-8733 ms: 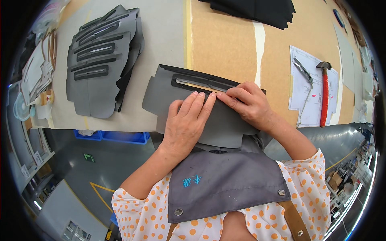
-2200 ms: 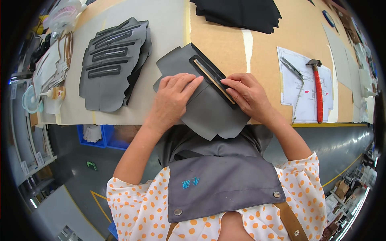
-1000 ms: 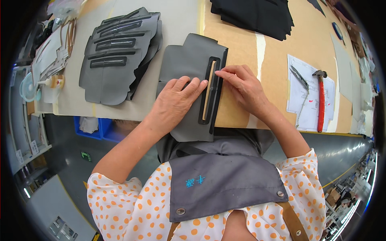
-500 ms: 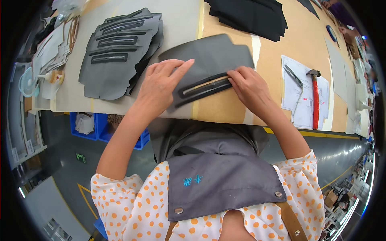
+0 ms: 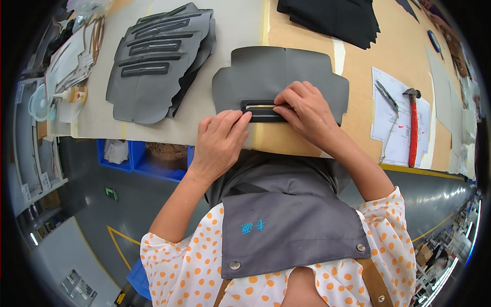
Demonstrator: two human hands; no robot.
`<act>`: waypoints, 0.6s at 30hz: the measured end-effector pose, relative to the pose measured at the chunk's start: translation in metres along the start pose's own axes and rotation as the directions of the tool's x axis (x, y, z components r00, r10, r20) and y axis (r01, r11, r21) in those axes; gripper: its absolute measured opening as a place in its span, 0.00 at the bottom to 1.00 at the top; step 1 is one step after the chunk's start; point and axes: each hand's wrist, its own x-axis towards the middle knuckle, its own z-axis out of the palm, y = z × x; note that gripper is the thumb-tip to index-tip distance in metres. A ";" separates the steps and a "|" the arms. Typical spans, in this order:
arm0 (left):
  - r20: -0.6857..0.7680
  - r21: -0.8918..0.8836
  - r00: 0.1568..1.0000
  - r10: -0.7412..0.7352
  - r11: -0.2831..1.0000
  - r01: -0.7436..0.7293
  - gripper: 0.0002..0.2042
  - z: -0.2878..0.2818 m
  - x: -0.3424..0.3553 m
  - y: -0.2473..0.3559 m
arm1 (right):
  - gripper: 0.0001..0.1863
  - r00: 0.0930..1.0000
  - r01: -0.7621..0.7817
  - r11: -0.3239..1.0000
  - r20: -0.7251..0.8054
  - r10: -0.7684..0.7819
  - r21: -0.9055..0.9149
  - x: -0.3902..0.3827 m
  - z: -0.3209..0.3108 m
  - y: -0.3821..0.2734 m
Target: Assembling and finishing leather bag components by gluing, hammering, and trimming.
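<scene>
A grey leather-like panel with notched corners lies in front of me on the table. Along its near edge runs a black-bordered slot with a light opening. My left hand has thumb and fingertips closed on the left end of this border. Over the middle of the slot, my right hand pinches the black border between thumb and bent fingers, which hide its right part. To the left, several similar grey panels with black slots overlap in a stack.
Black cut pieces lie at the far side. On the right, a red-handled hammer and a grey cutter-like tool rest on a printed sheet. A glue bottle stands at left. Blue bins sit below the table edge.
The panel has turned from a slant to nearly square with the table edge. My left hand came down onto the slot's left end; my right hand shifted from its right end toward the middle.
</scene>
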 end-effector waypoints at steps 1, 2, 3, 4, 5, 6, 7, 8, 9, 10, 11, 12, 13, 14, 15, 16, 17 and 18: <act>0.022 -0.007 1.000 -0.003 1.000 0.003 0.20 0.000 0.000 -0.002 | 0.05 1.000 -0.019 0.999 0.018 0.020 -0.031 0.000 0.000 -0.001; 0.024 -0.008 1.000 -0.006 1.000 0.006 0.20 0.001 0.002 -0.004 | 0.05 0.999 -0.039 0.997 0.035 0.041 -0.063 0.000 0.000 -0.001; 0.030 0.012 0.999 0.013 1.000 -0.014 0.21 0.000 0.006 -0.006 | 0.05 0.998 -0.037 0.997 0.039 0.039 -0.061 -0.002 0.000 -0.002; 0.036 0.032 0.999 0.033 0.999 -0.034 0.21 0.000 0.008 -0.008 | 0.06 0.997 -0.058 0.997 0.051 0.061 -0.056 -0.004 0.000 -0.003; 0.038 0.030 0.999 0.029 0.999 -0.031 0.21 0.000 0.009 -0.010 | 0.06 0.994 -0.080 0.996 0.064 0.083 -0.051 -0.005 0.001 -0.005; 0.033 0.042 0.998 0.058 0.997 -0.059 0.21 0.001 0.011 -0.011 | 0.06 0.994 -0.082 0.995 0.067 0.085 -0.051 -0.006 0.000 -0.006; 0.030 0.055 0.996 0.086 0.995 -0.087 0.22 0.001 0.012 -0.012 | 0.07 0.997 -0.066 0.995 0.044 0.070 -0.079 -0.006 0.000 -0.007; 0.033 0.051 0.996 0.084 0.995 -0.085 0.22 0.002 0.013 -0.012 | 0.07 0.998 -0.051 0.993 0.023 0.054 -0.105 -0.006 0.000 -0.008; 0.032 0.046 0.996 0.080 0.996 -0.081 0.22 0.003 0.013 -0.013 | 0.07 0.998 -0.053 0.993 0.027 0.056 -0.103 -0.005 -0.001 -0.010; 0.032 0.040 0.997 0.075 0.996 -0.076 0.22 0.004 0.013 -0.013 | 0.07 0.999 -0.028 0.989 0.015 0.031 -0.146 -0.003 -0.001 -0.013; 0.036 0.038 0.997 0.071 0.997 -0.073 0.22 0.005 0.013 -0.014 | 0.08 1.000 -0.004 0.982 0.004 0.005 -0.187 -0.002 0.000 -0.013; 0.050 0.032 0.997 0.058 0.998 -0.059 0.22 0.006 0.012 -0.013 | 0.08 1.000 -0.003 0.981 0.005 0.004 -0.192 -0.002 -0.001 -0.014; 0.064 0.025 0.997 0.045 0.999 -0.047 0.22 0.006 0.012 -0.013 | 0.07 0.999 -0.048 0.991 0.004 0.049 -0.123 -0.002 -0.002 -0.014; 0.057 0.022 0.997 0.048 0.999 -0.050 0.22 0.006 0.012 -0.012 | 0.07 0.996 -0.093 0.994 0.004 0.093 -0.056 -0.003 -0.003 -0.014; 0.060 -0.005 0.997 0.054 0.999 -0.054 0.21 0.005 0.012 -0.011 | 0.07 0.995 -0.096 0.993 -0.001 0.096 -0.072 -0.004 -0.002 -0.015; 0.047 -0.042 0.996 0.081 0.996 -0.079 0.21 0.009 0.021 -0.012 | 0.06 0.996 -0.082 0.996 -0.022 0.081 -0.038 -0.003 0.001 -0.011; 0.066 -0.034 0.996 0.055 0.998 -0.052 0.21 0.006 0.016 -0.012 | 0.06 0.997 -0.066 0.998 -0.046 0.066 -0.011 -0.003 0.007 -0.008; 0.058 -0.037 0.997 0.051 0.998 -0.049 0.21 0.006 0.012 -0.013 | 0.07 0.996 -0.059 0.997 -0.076 0.056 -0.039 0.000 0.017 -0.012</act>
